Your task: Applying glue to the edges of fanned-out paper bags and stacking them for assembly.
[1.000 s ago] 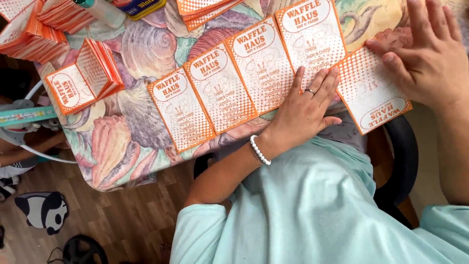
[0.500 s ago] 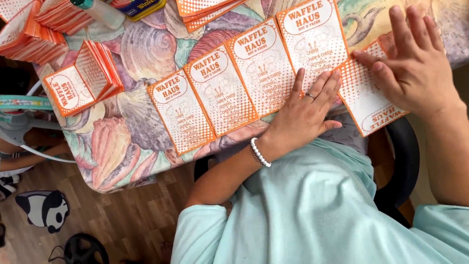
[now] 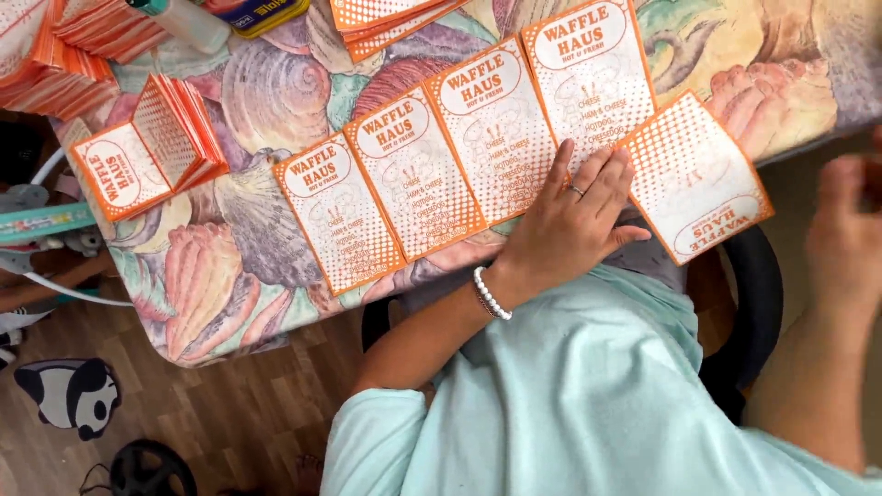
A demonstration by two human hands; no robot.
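Our left hand (image 3: 565, 230) lies with fingers (image 3: 602, 179) spread flat on the row of orange-and-white flat paper sleeves (image 3: 478, 147) along the shell-patterned worktop (image 3: 239, 266) edge. Our right hand (image 3: 850, 239) is blurred; we cannot tell its fingers' state.

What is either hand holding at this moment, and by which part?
Nothing is gripped. The left hand lies flat, pressing the near ends of the orange-and-white paper sleeves against the shell-print table. The right hand is blurred, off the table, apparently empty.
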